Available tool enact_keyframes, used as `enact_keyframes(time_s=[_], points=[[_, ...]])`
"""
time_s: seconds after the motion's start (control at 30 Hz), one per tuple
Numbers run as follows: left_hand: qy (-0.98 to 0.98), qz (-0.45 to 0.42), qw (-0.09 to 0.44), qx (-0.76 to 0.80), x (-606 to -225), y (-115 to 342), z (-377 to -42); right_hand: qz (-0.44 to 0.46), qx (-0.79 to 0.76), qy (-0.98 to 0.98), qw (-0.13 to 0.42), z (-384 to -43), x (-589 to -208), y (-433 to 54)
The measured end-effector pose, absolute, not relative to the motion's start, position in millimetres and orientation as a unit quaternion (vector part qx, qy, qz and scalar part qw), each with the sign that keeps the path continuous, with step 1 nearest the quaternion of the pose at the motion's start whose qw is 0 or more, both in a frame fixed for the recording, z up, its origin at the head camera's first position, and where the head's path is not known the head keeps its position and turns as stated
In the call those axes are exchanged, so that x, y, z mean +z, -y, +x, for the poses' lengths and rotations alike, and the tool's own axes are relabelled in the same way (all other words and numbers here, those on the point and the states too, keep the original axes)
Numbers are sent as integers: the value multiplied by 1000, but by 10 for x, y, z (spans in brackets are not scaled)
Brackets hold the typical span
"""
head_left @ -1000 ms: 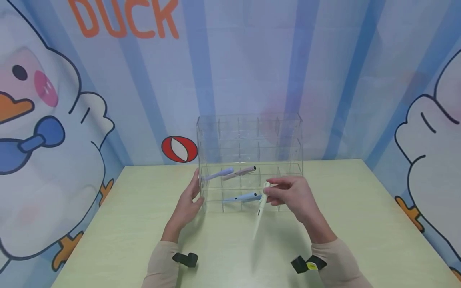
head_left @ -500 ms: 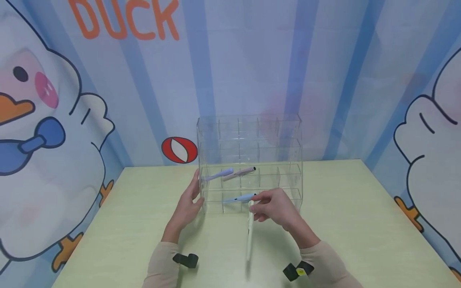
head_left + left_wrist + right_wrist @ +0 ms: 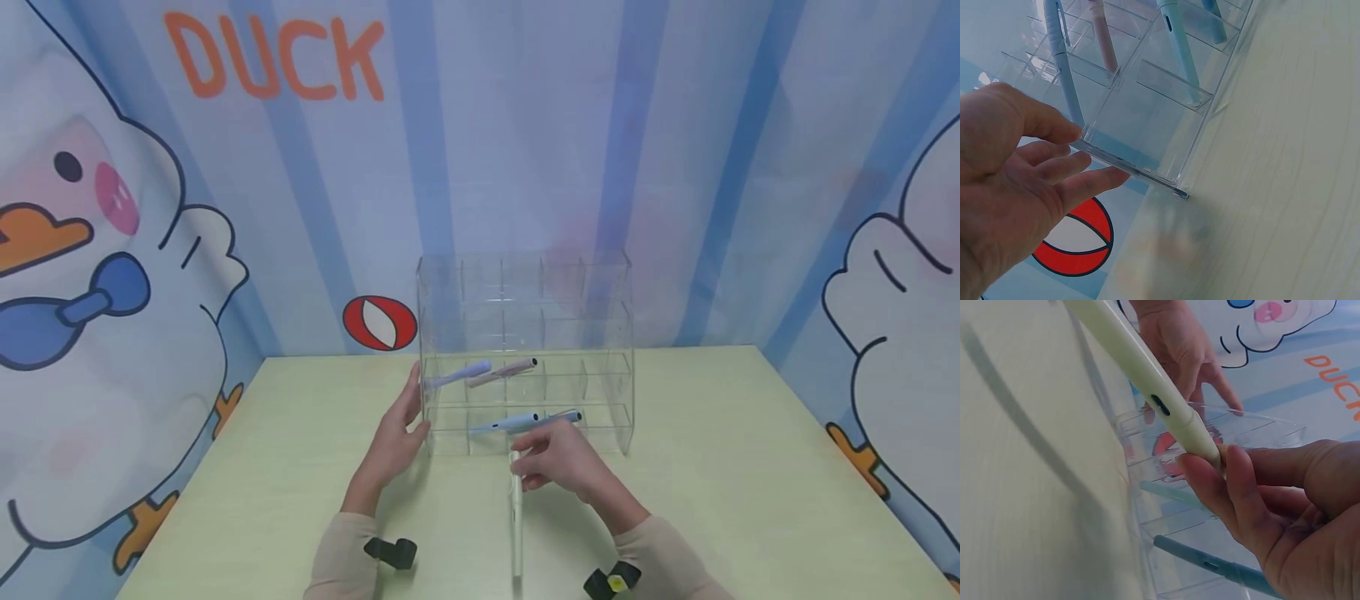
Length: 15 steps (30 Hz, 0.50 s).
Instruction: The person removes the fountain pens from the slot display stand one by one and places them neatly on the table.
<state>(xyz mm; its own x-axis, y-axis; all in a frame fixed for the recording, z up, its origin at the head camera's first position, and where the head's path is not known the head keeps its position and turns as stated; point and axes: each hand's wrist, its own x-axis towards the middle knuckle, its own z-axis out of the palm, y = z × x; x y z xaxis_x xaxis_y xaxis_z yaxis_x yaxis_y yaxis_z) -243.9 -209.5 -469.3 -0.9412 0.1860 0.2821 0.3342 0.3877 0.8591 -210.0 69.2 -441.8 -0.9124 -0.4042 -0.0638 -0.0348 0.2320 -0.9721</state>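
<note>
My right hand (image 3: pixel 558 460) pinches a cream-white pen (image 3: pixel 516 525) by one end, in front of the clear acrylic pen rack (image 3: pixel 525 329). In the right wrist view the thumb and fingertips press on the end of the pen (image 3: pixel 1147 381). At the rack's left side, my left hand (image 3: pixel 393 433) grips the side panel, thumb on one face and fingers on the other in the left wrist view. A lilac pen (image 3: pixel 461 374) and a mauve pen (image 3: pixel 502 372) lean in an upper row. A light blue pen (image 3: pixel 510 423) and a darker blue pen (image 3: pixel 564 418) lean in the bottom row.
The rack stands at the back of a pale wooden table (image 3: pixel 720 467). Behind it hangs a blue striped backdrop (image 3: pixel 510 125) with duck drawings. Black wrist cameras (image 3: pixel 392 552) sit on both sleeves.
My right hand has moved left and toward me with the cream-white pen, uncovering the darker blue pen. The left hand keeps its grip on the rack. The head view has tilted slightly.
</note>
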Motion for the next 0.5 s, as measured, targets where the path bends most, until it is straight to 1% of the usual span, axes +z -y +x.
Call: enact_keyframes(time_s=[0.23,0.5], points=[[837,-143,63,-524,-4674,2088,-2438,-126,-609,-771,141,-2147,-4579,-622],[836,-152,66,-523,-4704,2102,-2444,-108,-589,-787,148,-2140,-4695,-569]])
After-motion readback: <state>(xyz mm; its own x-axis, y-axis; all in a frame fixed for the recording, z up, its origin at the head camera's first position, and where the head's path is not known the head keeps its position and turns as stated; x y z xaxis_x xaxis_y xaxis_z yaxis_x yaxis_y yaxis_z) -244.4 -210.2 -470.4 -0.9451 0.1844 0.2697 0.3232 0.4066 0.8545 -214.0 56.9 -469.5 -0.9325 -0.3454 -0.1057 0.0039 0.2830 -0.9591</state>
